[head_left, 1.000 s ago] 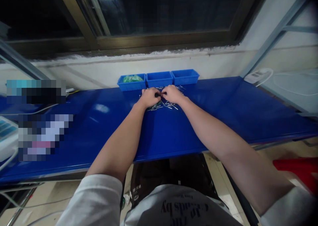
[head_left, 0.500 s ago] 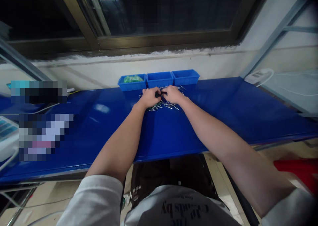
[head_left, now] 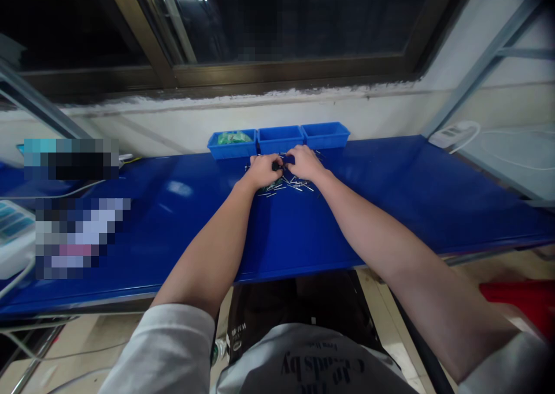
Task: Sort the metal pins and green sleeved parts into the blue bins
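Fingers (head_left: 273, 159) round black part (head_left: 277, 166), scattered pins (head_left: 295, 188), bins (head_left: 280, 141) behind

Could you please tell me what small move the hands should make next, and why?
Probably bring the right hand in to meet the small black object held by the left hand: the two hands are close together above scattered thin silver metal pins. Whether the right hand holds anything is too small to tell.
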Tool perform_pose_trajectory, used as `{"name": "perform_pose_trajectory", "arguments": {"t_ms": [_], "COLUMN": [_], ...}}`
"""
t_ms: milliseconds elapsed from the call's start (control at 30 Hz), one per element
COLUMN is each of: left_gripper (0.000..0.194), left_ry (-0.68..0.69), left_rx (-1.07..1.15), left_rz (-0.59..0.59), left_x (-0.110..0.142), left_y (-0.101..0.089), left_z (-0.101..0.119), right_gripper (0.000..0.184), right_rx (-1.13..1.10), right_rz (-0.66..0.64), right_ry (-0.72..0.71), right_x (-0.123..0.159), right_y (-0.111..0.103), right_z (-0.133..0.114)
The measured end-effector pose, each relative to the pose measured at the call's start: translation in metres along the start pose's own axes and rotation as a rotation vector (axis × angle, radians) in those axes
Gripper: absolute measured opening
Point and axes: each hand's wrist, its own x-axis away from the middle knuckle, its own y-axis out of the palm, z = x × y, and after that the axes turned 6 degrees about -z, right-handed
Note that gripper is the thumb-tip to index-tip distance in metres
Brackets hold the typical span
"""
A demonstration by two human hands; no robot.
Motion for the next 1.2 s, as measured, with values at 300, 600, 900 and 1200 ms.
{"name": "perform_pose_trajectory", "arguments": {"t_ms": [300, 600, 900, 1200], "left_gripper": [0.029, 0.031, 0.028, 0.029], "left_ry": [-0.006, 0.022, 0.016, -0.023], "left_rx": [-0.029, 0.01, -0.029, -0.025], "left_rz": [-0.001, 0.083, 0.143, 0.161], "left_x": [0.0014, 0.0014, -0.0003, 0.0024], "left_y": [-0.0023, -0.0002, -0.0001, -0.003], "left_z": [0.0038, 0.0022, 0.0022, 0.0043], "right_gripper": [0.023, 0.032, 0.039, 0.014], "right_rx": [0.025, -0.028, -0.208, -1.008], "right_rz": [-0.045, 0.028, 0.128, 0.159], "right_ry": [0.035, 0.032, -0.008, 0.056], "right_x": [-0.0013, -0.0008, -0.0018, -0.0067], "right_y": [0.0021, -0.0042, -0.0005, 0.0023], "right_z": [-0.0004, -0.0019, -0.0007, 0.0019]}}
